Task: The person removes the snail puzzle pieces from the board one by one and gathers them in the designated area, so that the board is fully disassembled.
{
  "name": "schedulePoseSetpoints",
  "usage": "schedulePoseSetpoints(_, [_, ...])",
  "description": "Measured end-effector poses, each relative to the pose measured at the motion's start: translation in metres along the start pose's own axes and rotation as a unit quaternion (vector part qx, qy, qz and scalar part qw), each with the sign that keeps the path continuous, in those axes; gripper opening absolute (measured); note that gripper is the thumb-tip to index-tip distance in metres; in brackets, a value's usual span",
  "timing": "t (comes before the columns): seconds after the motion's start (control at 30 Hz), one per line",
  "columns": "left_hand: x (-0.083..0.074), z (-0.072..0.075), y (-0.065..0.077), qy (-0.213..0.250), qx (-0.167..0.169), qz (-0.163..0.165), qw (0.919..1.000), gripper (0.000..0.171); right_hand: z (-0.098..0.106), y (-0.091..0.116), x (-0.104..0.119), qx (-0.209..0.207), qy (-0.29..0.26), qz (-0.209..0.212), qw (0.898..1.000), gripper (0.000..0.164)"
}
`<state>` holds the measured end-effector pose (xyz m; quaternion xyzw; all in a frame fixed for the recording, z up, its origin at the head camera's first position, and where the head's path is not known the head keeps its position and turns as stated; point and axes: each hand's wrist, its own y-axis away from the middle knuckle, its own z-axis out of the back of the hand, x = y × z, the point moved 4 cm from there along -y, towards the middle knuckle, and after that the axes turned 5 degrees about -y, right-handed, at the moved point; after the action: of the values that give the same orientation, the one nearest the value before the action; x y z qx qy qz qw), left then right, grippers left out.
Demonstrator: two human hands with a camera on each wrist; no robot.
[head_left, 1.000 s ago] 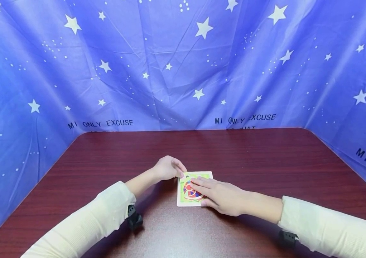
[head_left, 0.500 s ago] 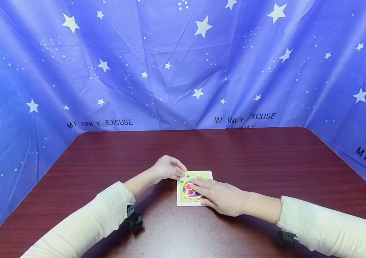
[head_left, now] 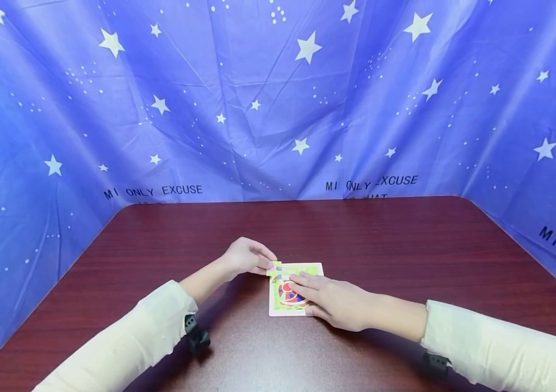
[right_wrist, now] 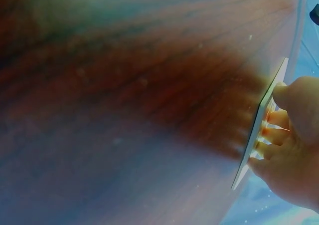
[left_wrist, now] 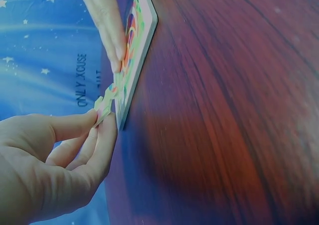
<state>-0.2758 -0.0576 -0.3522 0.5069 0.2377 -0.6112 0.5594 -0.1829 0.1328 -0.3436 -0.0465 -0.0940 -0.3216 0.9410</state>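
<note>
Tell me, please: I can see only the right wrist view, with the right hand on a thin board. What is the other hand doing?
Observer: The left hand is pinching a small piece.
Operator: Thank you. And where exactly is this small piece?
Observer: In the head view it is at the far left corner of the board, jutting a little past the edge.
Operator: I understand. What does the upper face of the board show?
Observer: A round shape in red and blue on a green ground, partly covered by the right hand.
</note>
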Motion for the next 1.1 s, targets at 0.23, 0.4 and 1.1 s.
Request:
schedulePoseSetpoints(0.23, [0.009,0.019,0.004,0.006,0.003,-0.006,1.0,0.021,-0.001,0.0,0.0,0.001,-0.002,-0.006,1.0,0.051])
schedulePoseSetpoints(0.4, [0.017,0.037,0.006,0.009,0.007,-0.017,0.9998,0.025,-0.002,0.0,-0.001,0.001,0.002,-0.011,1.0,0.052])
schedulePoseSetpoints(1.1, [0.051,0.111,0.02,-0.004,0.03,-0.009,0.9995,0.039,-0.003,0.003,-0.003,0.001,0.009,-0.009,1.0,0.052])
